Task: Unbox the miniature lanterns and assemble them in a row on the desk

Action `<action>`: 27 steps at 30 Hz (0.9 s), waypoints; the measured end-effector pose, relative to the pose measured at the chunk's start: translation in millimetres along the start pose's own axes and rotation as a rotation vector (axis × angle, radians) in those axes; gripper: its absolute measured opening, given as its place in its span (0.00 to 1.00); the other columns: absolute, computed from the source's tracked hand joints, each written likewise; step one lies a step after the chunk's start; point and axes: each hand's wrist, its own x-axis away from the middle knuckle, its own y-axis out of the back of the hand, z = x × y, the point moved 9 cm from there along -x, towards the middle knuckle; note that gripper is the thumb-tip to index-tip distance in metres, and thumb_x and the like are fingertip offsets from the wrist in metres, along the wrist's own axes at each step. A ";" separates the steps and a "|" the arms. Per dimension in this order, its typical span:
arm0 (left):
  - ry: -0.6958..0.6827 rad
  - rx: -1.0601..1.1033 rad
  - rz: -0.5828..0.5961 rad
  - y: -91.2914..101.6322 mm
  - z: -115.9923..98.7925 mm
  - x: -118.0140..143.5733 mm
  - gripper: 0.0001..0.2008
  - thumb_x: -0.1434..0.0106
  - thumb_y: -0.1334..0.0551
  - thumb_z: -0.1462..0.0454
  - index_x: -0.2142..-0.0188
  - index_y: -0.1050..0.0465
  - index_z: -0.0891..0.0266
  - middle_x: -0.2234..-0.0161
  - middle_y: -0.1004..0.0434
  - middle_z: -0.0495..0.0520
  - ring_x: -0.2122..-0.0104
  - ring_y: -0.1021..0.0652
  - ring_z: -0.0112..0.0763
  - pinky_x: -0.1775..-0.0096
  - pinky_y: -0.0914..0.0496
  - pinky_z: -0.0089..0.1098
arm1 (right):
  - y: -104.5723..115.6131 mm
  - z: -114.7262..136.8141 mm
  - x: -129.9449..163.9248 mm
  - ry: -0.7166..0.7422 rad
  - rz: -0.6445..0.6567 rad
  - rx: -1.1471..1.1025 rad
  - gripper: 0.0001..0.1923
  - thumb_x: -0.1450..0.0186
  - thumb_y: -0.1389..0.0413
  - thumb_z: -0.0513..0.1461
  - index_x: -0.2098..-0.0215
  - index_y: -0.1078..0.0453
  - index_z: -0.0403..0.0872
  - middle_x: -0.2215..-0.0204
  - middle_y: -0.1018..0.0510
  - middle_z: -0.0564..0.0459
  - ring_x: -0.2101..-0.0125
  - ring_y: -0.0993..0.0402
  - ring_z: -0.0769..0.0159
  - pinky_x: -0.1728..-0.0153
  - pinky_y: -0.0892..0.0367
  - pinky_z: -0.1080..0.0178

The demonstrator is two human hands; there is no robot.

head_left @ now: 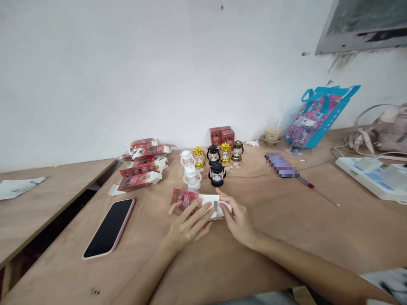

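Note:
Between my hands lies a red cardboard box [183, 198] with white flaps at its right end. My left hand [189, 222] rests over its middle, fingers spread along the card and curled about its edges. With thumb and fingers my right hand [237, 216] pinches the white flap end. What is inside the box I cannot make out. Just behind stand several small lanterns: a white lantern [192, 178], a black lantern [217, 175], a gold lantern [199, 157] and a bronze-coloured lantern [237, 151]. Small clear pieces [235, 166] lie near them.
Several red boxes with open flaps [140, 181] lie at the left, closed red boxes [221, 135] by the wall. A phone [108, 228] is at front left. Rightward are a drink cup [273, 133], a blue bag [330, 114], a screwdriver-like tool [305, 182] and a power strip [375, 178].

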 end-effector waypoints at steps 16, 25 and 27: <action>-0.020 0.373 0.019 3.8 1.1 -10.0 0.13 0.42 0.37 0.65 0.56 0.29 0.56 0.54 0.28 0.59 0.51 0.28 0.39 0.54 0.30 0.41 | 2.5 14.0 0.8 0.065 0.027 -0.140 0.07 0.35 0.53 0.33 0.69 0.38 0.49 0.59 0.20 0.44 0.58 0.22 0.64 0.61 0.27 0.63; -0.111 0.215 0.008 4.9 -0.5 -4.9 0.09 0.38 0.43 0.62 0.59 0.30 0.62 0.60 0.26 0.60 0.55 0.26 0.40 0.59 0.29 0.39 | 2.5 28.8 7.2 0.267 0.038 -0.076 0.09 0.34 0.54 0.31 0.59 0.38 0.50 0.59 0.20 0.47 0.57 0.22 0.67 0.60 0.27 0.65; -0.103 0.185 -0.005 6.1 0.6 -5.4 0.09 0.37 0.44 0.61 0.60 0.30 0.62 0.61 0.26 0.60 0.56 0.26 0.40 0.59 0.29 0.38 | 0.7 32.6 7.1 0.294 0.072 -0.060 0.10 0.34 0.54 0.31 0.58 0.37 0.49 0.56 0.21 0.46 0.54 0.24 0.66 0.57 0.28 0.65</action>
